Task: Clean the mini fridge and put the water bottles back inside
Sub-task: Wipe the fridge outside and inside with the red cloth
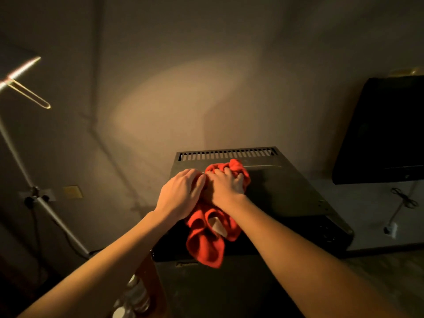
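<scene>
Two hands are seen at frame centre, both on a red cloth [213,230] bunched on top of the mini fridge [282,191]. Right hand [226,184]: fingers [227,172] curled into the cloth's upper bunch, grasping it. Left hand [181,193]: laid flat just beside the right, touching it, fingers extended and relaxed, pressing on the cloth's left edge; nothing is gripped by it.

The cloth's lower half is draped over the fridge's front top edge and hangs down the dark front face, a pale tag visible in its folds. A slotted vent grille [227,153] runs along the fridge's rear top edge, just beyond the cloth. The fridge is seen from above, centre to lower right of frame, against a plain wall.

Water bottles [135,297] are located at lower centre-left, under the left forearm, outside the fridge; they are blurred and the count cannot be told.

A lamp stand [20,148] with a lit head is seen at left, with wall sockets [39,196] and cable behind it. A dark box-like unit [385,134] sits at upper right, on a light surface; cables lie below it at right.
</scene>
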Motion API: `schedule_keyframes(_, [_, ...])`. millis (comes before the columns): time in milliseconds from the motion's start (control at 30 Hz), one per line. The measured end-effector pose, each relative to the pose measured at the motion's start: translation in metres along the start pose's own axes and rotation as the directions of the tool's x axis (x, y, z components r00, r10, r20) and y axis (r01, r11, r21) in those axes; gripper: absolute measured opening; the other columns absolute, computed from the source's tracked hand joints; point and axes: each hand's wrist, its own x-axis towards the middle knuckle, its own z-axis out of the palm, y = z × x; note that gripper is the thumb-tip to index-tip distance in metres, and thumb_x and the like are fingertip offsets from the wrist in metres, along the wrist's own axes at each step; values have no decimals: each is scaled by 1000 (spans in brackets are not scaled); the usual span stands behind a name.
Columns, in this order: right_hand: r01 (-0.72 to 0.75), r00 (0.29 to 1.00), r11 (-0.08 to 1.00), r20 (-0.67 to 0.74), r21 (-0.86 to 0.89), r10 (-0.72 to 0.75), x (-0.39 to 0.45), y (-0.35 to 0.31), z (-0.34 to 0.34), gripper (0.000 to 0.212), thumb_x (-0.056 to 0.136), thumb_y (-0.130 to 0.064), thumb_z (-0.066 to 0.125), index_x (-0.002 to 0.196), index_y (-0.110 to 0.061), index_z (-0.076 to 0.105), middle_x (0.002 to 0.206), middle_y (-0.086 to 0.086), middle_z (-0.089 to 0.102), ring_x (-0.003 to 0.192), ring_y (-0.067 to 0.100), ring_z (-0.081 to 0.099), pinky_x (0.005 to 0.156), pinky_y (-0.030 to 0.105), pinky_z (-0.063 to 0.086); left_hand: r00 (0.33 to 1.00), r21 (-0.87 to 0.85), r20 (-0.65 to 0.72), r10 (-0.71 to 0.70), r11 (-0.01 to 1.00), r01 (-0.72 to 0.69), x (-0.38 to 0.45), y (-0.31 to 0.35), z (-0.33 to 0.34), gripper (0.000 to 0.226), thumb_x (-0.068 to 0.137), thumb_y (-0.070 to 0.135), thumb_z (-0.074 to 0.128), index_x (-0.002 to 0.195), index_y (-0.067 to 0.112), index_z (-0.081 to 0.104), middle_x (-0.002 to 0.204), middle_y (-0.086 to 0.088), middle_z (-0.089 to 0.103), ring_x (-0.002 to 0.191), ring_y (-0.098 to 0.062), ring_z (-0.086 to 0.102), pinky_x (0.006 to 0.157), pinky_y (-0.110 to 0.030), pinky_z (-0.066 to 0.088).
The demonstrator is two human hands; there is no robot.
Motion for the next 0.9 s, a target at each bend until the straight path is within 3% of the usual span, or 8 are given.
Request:
schedule_keyframes(67, [-12,1000,1000,15,7,12,9,-13,4,62,95,-39,51,150,-28,25,157,3,26,146,31,12,111,66,13,1000,-40,0,-13,999,13,2,-3,0,43,97,51,32,110,25,62,113,3,66,105,-17,59,82,-29,43])
schedule_keyframes(133, [-19,1000,998,-3,59,20,13,-18,4,59,96,-39,51,149,-26,27,156,4,27,147,32,12,111,67,12,1000,-77,-1,-25,997,25,5,-5,2,43,97,49,34,113,22,63,115,1,66,107,-17,58,83,-27,41])
schedule_keyframes(233, [-22,998,996,-54,88,27,9,-3,3,52,95,-38,55,143,-28,36,152,2,36,144,30,19,110,64,22,999,-128,46,-2,992,7,11,2,8,44,96,48,34,115,22,63,118,1,66,108,-18,58,85,-27,42])
schedule_keyframes(367, [-77,990,994,-115,80,86,-13,41,-6,39,95,-34,51,134,-29,46,143,-1,46,137,27,30,106,54,33,981,-147,151,120,984,-98,25,33,24,41,96,39,39,126,20,60,129,0,63,118,-22,56,94,-32,44])
schedule_keyframes(600, [-207,972,976,-101,69,213,-75,127,-32,38,90,-35,50,125,-23,53,134,2,54,131,27,40,104,48,39,920,-213,241,309,942,-261,33,114,64,40,100,31,42,138,23,51,144,3,52,131,-20,48,106,-35,40])
schedule_keyframes(767, [-290,944,957,-155,26,291,-90,159,-30,36,87,-36,55,121,-25,54,128,0,57,128,26,44,101,44,42,884,-249,302,357,924,-289,28,147,77,51,103,29,38,152,19,30,158,1,30,144,-15,25,117,-31,24])
schedule_keyframes(833, [-321,939,947,-134,-4,318,-80,155,-27,38,90,-32,56,127,-24,50,134,2,53,132,28,40,101,47,41,892,-249,319,319,937,-246,22,144,76,55,104,30,35,155,18,20,162,2,17,148,-13,15,120,-28,15])
schedule_keyframes(900, [-358,926,934,-132,-11,354,-65,144,-24,37,96,-23,48,133,-22,46,140,5,49,135,31,34,102,54,36,898,-244,337,283,947,-207,16,132,71,57,105,33,33,156,19,14,164,4,8,149,-12,10,119,-29,15])
